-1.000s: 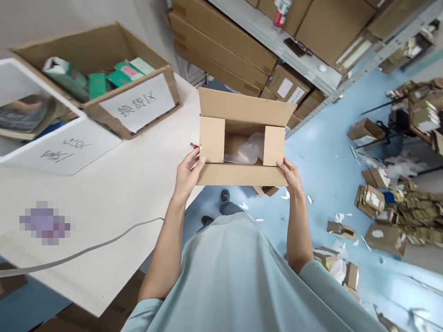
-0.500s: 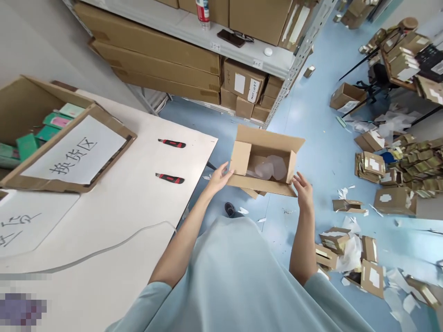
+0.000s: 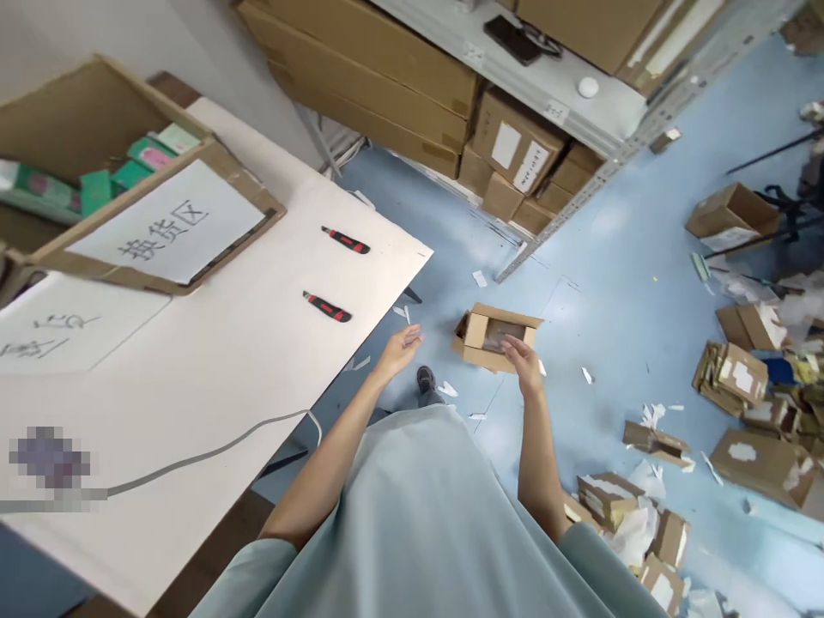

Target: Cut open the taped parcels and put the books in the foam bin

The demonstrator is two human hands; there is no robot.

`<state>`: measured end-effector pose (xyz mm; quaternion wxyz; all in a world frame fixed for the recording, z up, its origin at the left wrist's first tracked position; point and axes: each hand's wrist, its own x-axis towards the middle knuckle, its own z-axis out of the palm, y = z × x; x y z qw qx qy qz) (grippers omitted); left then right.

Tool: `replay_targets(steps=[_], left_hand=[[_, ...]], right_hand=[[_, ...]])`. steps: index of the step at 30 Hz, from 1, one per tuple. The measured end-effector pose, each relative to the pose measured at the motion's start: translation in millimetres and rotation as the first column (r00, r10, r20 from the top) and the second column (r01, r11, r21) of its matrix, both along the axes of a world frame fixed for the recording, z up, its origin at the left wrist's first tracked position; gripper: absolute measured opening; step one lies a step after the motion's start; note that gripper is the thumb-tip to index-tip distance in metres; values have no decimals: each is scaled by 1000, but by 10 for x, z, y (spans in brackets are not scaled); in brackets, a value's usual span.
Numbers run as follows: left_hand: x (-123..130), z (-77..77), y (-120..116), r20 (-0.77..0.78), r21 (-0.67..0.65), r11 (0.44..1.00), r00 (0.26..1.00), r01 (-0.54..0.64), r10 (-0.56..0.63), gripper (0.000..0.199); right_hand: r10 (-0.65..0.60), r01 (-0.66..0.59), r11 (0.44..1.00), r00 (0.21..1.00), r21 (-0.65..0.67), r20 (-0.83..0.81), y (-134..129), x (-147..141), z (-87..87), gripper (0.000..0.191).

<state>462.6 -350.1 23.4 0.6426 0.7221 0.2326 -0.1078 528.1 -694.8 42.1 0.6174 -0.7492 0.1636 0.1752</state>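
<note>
Below my hands and farther from me is a cardboard box (image 3: 475, 333) with its flaps spread; I cannot tell whether it rests on the floor or is still falling. Some translucent wrapping shows inside it. My left hand (image 3: 399, 352) is in the air between the table corner and the box, fingers stretched and holding nothing. In front of the box's right part hangs my right hand (image 3: 524, 365), fingers loosely apart and free of it. Two red-and-black utility knives, one nearer (image 3: 327, 306) and one farther (image 3: 346, 240), lie on the white table (image 3: 257, 369).
On the table's left stands a large carton (image 3: 238, 210) holding several green boxes, and a grey cable (image 3: 225, 451) crosses the tabletop. A metal shelf (image 3: 579, 107) with cartons is ahead. Paper scraps, opened boxes (image 3: 608, 498) and flattened cardboard (image 3: 730, 378) litter the blue floor.
Both hands have let go of the cardboard box, which has dropped away below them. My right hand has shifted left, and the camera view has turned.
</note>
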Motion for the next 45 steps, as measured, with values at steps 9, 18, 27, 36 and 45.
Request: replay_targets(steps=[9, 18, 27, 36, 45], left_hand=[[-979, 156, 694, 43, 5, 885, 884, -465, 465, 63], [-2526, 326, 1183, 79, 39, 463, 465, -885, 882, 58], [-4045, 361, 1337, 109, -60, 141, 133, -988, 985, 53], [-5682, 242, 1219, 82, -136, -279, -291, -951, 953, 57], [-6673, 139, 876, -4, -51, -620, -620, -783, 784, 62]], right_hand=[[583, -579, 811, 812, 86, -33, 1651, 412, -48, 76], [905, -896, 424, 423, 128, -40, 3245, -163, -8, 76], [997, -996, 75, 75, 52, 6, 4331, -1605, 423, 69], [967, -967, -253, -252, 29, 41, 5399, -3215, 575, 58], [814, -813, -578, -581, 75, -27, 6488, -4635, 406, 62]])
